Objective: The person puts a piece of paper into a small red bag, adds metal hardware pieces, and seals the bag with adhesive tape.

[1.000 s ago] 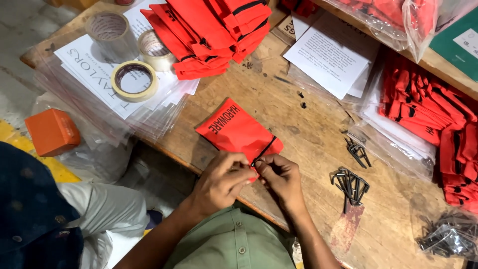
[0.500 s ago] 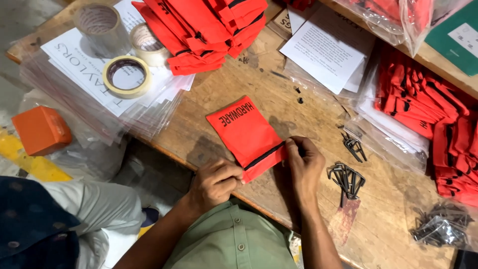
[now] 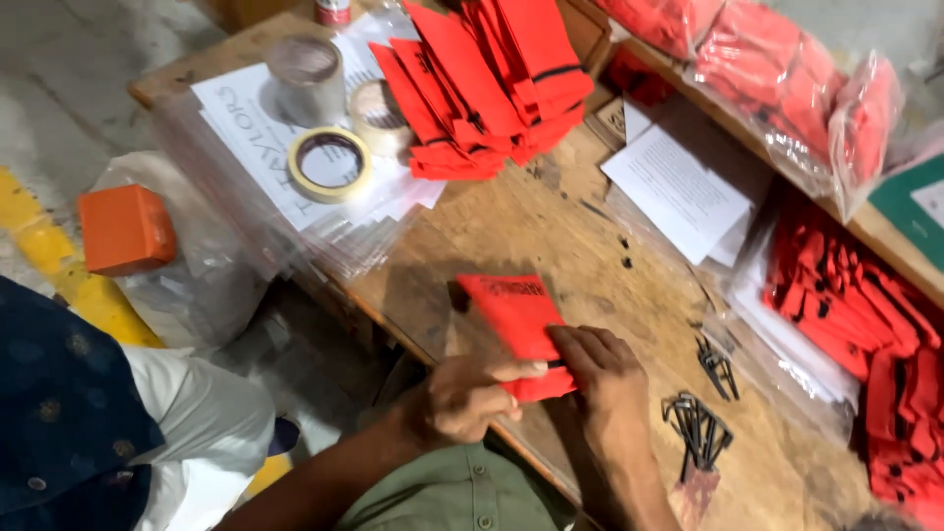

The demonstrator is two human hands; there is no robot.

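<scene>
Your left hand (image 3: 470,398) grips the near end of a flat red fabric pouch (image 3: 513,317), thumb pressed on top of it, while your right hand (image 3: 602,369) lies over the same end with its fingers (image 3: 575,344) curled onto the cloth, so both hands are closed on the pouch. It rests on the worn wooden desk (image 3: 551,221) close to the near edge, its far end pointing away from you. Beyond it, a heap of matching red pouches (image 3: 492,88) sits on the desk, just beside a roll of beige masking tape (image 3: 329,162) and two rolls of clear tape (image 3: 307,74), which lie on a stack of clear plastic bags with white printed sheets (image 3: 265,147). To the right of your right hand lies a bunch of dark metal clips (image 3: 696,428), and further back a white printed paper sheet (image 3: 674,192). An orange box (image 3: 123,228) sits off the desk's left edge, on a plastic bag.
</scene>
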